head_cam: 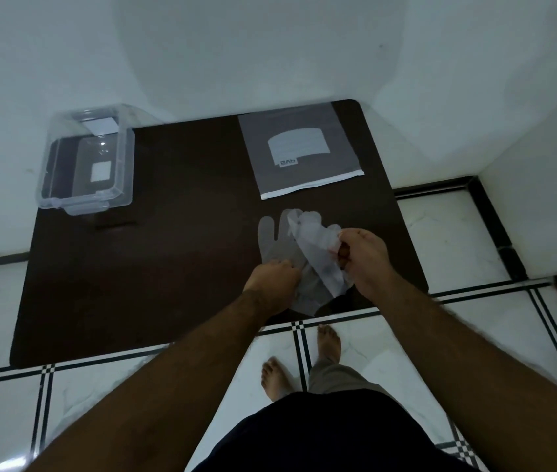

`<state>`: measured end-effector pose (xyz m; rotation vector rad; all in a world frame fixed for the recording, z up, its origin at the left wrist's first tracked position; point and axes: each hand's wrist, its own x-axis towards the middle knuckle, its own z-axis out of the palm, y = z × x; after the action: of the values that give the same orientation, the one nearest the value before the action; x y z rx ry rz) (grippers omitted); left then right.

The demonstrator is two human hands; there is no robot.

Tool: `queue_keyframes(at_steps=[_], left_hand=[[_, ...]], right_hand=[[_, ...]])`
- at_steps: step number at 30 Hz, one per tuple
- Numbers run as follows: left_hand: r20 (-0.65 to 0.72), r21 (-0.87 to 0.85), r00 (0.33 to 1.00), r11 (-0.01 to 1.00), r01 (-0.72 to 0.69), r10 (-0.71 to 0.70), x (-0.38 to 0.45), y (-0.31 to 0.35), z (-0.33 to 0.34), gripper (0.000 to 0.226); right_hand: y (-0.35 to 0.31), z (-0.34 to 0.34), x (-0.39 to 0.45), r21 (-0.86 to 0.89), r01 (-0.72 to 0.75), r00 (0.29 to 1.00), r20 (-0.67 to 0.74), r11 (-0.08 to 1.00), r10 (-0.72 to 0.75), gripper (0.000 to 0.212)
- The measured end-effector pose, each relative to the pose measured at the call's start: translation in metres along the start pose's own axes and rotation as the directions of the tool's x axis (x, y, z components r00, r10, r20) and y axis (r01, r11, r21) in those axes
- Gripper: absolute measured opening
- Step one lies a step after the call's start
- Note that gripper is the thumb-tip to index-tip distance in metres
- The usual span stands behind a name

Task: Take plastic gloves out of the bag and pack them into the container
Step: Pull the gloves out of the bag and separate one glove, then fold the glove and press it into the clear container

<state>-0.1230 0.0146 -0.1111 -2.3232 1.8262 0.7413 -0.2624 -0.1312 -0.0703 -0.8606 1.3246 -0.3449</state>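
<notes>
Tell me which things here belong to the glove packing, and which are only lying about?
For the job: plastic gloves, bag, container, left hand, right hand.
Just there: dark table, tiled floor.

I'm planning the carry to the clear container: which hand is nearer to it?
Left. The left hand sits nearer the clear container at the table's far-left corner; the right hand, gripping gloves, is farther right.

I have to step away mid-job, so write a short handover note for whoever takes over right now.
Left hand: pressing the flat translucent plastic glove onto the dark brown table.
Right hand: gripping a crumpled translucent plastic glove above it.
Grey plastic bag: flat at the table's far side.
Clear plastic container: open at the far-left corner, no gloves visible inside.
Done: gloves out.
Left: pack them into the container.
</notes>
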Motion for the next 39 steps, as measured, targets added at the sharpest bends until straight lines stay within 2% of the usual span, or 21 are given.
queue_keyframes(at_steps=[6,12,17,21,23,24,26,27,29,33,37,39], left_hand=[[0.035,0.027,0.999,1.000,0.011,-0.012,0.004,0.005,-0.008,0.023],[0.096,0.008,0.993,0.997,0.070,-0.071,0.005,0.011,-0.020,0.025],[0.181,-0.168,0.972,0.970,0.178,-0.147,0.007,0.011,-0.036,0.028],[0.171,-0.336,0.977,0.925,0.177,-0.125,0.016,0.005,-0.066,0.017],[-0.007,-0.477,0.979,0.861,0.177,-0.206,0.025,0.004,-0.095,0.013],[-0.130,-0.594,0.954,0.792,0.143,-0.270,0.029,0.004,-0.113,0.019],[-0.270,-0.821,0.891,0.571,-0.014,-0.366,0.031,0.009,-0.158,0.044],[-0.305,-0.877,0.881,0.467,-0.112,-0.361,0.031,0.010,-0.182,0.056],[-0.374,-0.887,0.890,0.380,-0.261,-0.260,0.033,0.012,-0.226,0.075],[-0.400,-0.826,0.914,0.403,-0.394,0.071,0.039,0.010,-0.283,0.098],[-0.335,-0.888,0.901,0.228,-0.400,0.277,0.047,0.008,-0.315,0.091],[-0.311,-0.893,0.898,0.229,-0.388,0.311,0.051,0.008,-0.323,0.083]], right_hand=[[-0.034,-0.009,0.001,0.043,0.099,0.994,0.048,0.994,-0.101,0.009],[-0.079,-0.013,0.003,-0.040,0.173,0.980,0.105,0.984,-0.168,0.022],[-0.131,-0.016,-0.010,-0.150,0.256,0.963,0.130,0.955,-0.238,0.015],[-0.179,-0.020,-0.036,-0.203,0.421,0.889,0.284,0.884,-0.359,0.016],[-0.201,-0.021,-0.045,-0.255,0.490,0.848,0.361,0.833,-0.388,0.014],[-0.212,-0.020,-0.049,-0.296,0.519,0.831,0.395,0.802,-0.392,0.014],[-0.231,-0.017,-0.056,-0.397,0.578,0.800,0.448,0.713,-0.399,0.013],[-0.240,-0.014,-0.061,-0.434,0.606,0.784,0.470,0.666,-0.406,0.013],[-0.260,-0.010,-0.071,-0.470,0.659,0.745,0.516,0.587,-0.422,0.014],[-0.294,-0.004,-0.092,-0.486,0.744,0.664,0.613,0.458,-0.428,0.014],[-0.316,0.003,-0.103,-0.470,0.792,0.607,0.681,0.391,-0.410,0.014],[-0.323,0.006,-0.104,-0.468,0.809,0.585,0.697,0.355,-0.415,0.015]])
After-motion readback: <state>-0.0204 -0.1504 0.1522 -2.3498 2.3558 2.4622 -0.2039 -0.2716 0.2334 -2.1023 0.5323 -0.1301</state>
